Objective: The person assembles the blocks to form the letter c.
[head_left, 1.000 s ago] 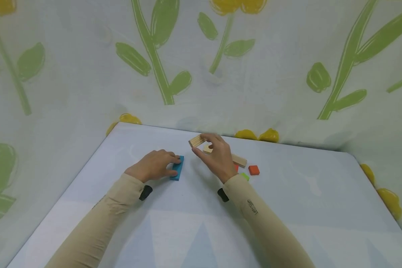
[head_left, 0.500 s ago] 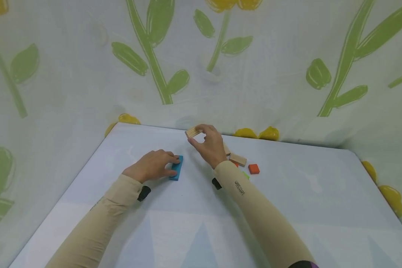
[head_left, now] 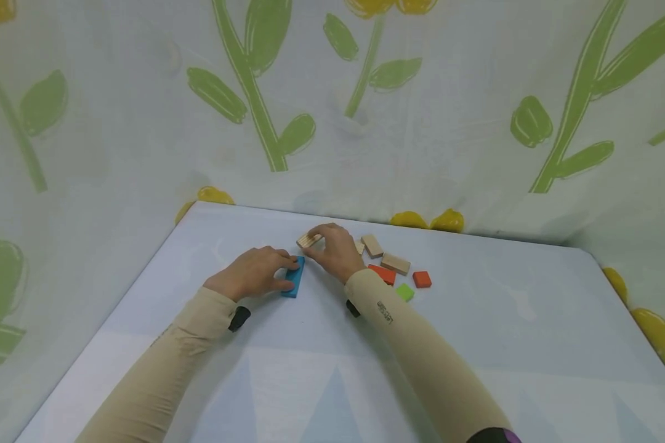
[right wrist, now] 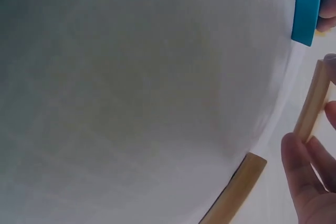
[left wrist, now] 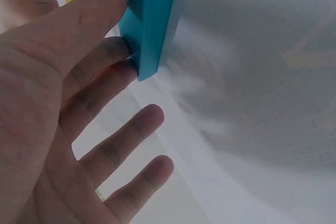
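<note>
My left hand pinches a flat blue wooden block that lies at a slant on the white table. In the left wrist view the thumb and two fingers touch this blue block, while two other fingers are stretched out apart from it. Just beyond and to the right, my right hand holds a plain wooden block with visible grain between thumb and fingers. The right wrist view shows this plain block near the end of the blue one, with a gap between them.
Right of my right hand lie loose blocks: plain wooden ones, a long red one, a small red one and a green one. A flower-printed backdrop rises behind the table's far edge.
My right hand has carried the plain block left, first up and then down toward the far end of the blue block. More of the loose blocks show. The left hand stays on the blue block.
</note>
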A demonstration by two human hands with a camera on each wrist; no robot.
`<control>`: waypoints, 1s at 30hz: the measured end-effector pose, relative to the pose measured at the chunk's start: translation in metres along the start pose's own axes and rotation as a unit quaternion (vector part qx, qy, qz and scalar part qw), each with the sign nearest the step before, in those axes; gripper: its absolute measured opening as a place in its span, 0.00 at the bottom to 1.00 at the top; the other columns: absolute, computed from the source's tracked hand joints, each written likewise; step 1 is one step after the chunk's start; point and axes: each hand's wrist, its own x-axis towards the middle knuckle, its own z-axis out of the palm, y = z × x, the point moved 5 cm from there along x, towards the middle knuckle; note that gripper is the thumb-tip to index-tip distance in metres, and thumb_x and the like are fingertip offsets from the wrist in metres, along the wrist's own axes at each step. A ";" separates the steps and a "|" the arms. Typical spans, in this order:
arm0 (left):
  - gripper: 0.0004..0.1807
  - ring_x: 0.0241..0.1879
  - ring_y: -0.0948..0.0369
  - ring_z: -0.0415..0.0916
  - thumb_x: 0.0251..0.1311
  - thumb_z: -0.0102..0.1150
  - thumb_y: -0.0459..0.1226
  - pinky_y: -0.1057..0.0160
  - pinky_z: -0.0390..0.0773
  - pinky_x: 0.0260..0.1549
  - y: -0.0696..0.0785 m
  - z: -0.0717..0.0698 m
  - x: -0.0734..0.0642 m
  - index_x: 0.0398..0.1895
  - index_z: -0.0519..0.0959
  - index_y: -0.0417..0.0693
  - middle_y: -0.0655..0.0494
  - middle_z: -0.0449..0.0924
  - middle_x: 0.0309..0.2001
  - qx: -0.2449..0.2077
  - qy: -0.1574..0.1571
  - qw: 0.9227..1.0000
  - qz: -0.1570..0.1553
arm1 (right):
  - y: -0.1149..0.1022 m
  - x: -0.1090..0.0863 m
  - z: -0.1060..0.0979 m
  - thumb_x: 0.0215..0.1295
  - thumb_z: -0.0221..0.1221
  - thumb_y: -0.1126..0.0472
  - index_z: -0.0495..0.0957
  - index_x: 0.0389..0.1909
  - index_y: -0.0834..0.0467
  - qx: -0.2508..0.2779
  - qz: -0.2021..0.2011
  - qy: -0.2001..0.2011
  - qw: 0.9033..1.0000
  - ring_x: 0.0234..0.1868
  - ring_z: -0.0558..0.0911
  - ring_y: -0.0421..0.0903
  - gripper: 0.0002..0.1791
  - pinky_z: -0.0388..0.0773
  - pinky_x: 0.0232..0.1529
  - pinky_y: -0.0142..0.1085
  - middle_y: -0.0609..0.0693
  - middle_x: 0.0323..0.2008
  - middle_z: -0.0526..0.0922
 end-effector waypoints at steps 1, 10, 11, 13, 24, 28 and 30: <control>0.26 0.57 0.48 0.79 0.62 0.71 0.44 0.46 0.79 0.57 0.000 0.000 0.000 0.60 0.82 0.42 0.46 0.81 0.59 0.001 0.000 1.000 0.000 | 0.000 0.001 0.002 0.64 0.70 0.52 0.84 0.52 0.54 -0.001 0.001 -0.007 1.000 0.64 0.76 0.49 0.18 0.70 0.68 0.45 0.49 0.57 0.83; 0.25 0.58 0.48 0.78 0.62 0.71 0.44 0.46 0.78 0.58 -0.001 0.000 0.000 0.59 0.82 0.41 0.46 0.81 0.60 -0.005 0.001 1.000 0.000 | -0.003 0.007 0.011 0.67 0.68 0.50 0.85 0.51 0.55 -0.033 0.018 -0.065 0.997 0.56 0.79 0.47 0.17 0.76 0.61 0.41 0.49 0.51 0.85; 0.25 0.58 0.48 0.79 0.62 0.70 0.44 0.46 0.78 0.57 -0.001 0.000 0.000 0.59 0.83 0.41 0.46 0.81 0.60 -0.004 0.002 1.000 0.003 | -0.003 0.008 0.012 0.68 0.67 0.51 0.86 0.51 0.55 -0.041 0.017 -0.072 0.996 0.55 0.80 0.46 0.16 0.77 0.59 0.40 0.49 0.50 0.85; 0.25 0.58 0.48 0.79 0.62 0.70 0.44 0.46 0.78 0.57 -0.001 0.000 0.001 0.59 0.83 0.41 0.46 0.81 0.60 -0.005 0.002 1.000 0.005 | -0.004 0.008 0.014 0.71 0.64 0.52 0.86 0.49 0.56 -0.057 0.015 -0.082 0.995 0.53 0.80 0.46 0.14 0.78 0.57 0.38 0.49 0.49 0.85; 0.25 0.56 0.48 0.79 0.63 0.70 0.44 0.48 0.79 0.57 -0.002 0.002 0.002 0.60 0.82 0.42 0.47 0.81 0.60 0.000 0.001 1.000 0.001 | -0.006 0.009 0.016 0.72 0.63 0.60 0.86 0.50 0.59 -0.103 -0.007 -0.093 0.990 0.59 0.80 0.47 0.11 0.76 0.62 0.37 0.51 0.54 0.84; 0.25 0.56 0.48 0.79 0.63 0.70 0.44 0.47 0.79 0.56 -0.002 0.002 0.001 0.60 0.82 0.42 0.47 0.81 0.60 -0.002 0.001 1.000 -0.001 | -0.007 0.008 0.017 0.73 0.62 0.59 0.85 0.50 0.59 -0.129 -0.015 -0.099 0.987 0.57 0.81 0.47 0.11 0.77 0.60 0.36 0.51 0.52 0.84; 0.25 0.56 0.48 0.79 0.63 0.70 0.44 0.47 0.79 0.56 -0.003 0.002 0.001 0.60 0.83 0.42 0.47 0.81 0.60 -0.002 0.002 1.000 -0.003 | -0.007 0.008 0.016 0.73 0.62 0.60 0.85 0.50 0.59 -0.137 -0.015 -0.100 0.985 0.57 0.81 0.47 0.11 0.77 0.60 0.36 0.51 0.51 0.85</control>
